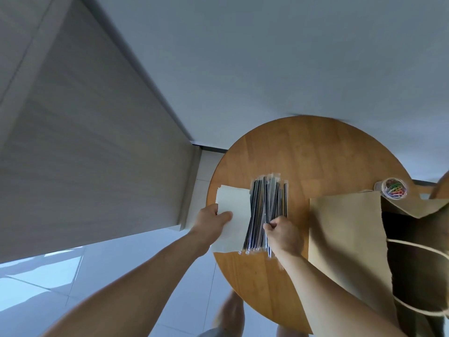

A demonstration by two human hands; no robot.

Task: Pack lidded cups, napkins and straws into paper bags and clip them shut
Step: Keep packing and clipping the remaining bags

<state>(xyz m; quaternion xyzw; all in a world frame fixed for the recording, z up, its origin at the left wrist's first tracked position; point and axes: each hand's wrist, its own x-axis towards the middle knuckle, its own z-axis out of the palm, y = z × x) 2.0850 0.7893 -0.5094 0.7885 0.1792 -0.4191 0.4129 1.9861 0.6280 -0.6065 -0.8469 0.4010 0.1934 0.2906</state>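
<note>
Two hands over a round wooden worktop, forearms entering from the near edge.

1. Leftmost: left hand. Thumb pressed on top of a flat stack of white napkins, fingers tucked out of sight under its left edge. Grips the stack at the worktop's left rim.
2. Just right of the napkins, overlapping their right edge: a bundle of dark straws in clear wrappers, laid lengthwise, pointing away from the person.
3. Next: right hand. Fingers curled, pinching straws at the right side of the bundle, toward its near end. Cannot tell how many straws.
4. Further right: brown paper bag on the worktop, mouth open, dark interior showing, twine handles across the opening.
5. Far right, just beyond the bag: clear round tub holding coloured paper clips, near the worktop's rim.
</note>
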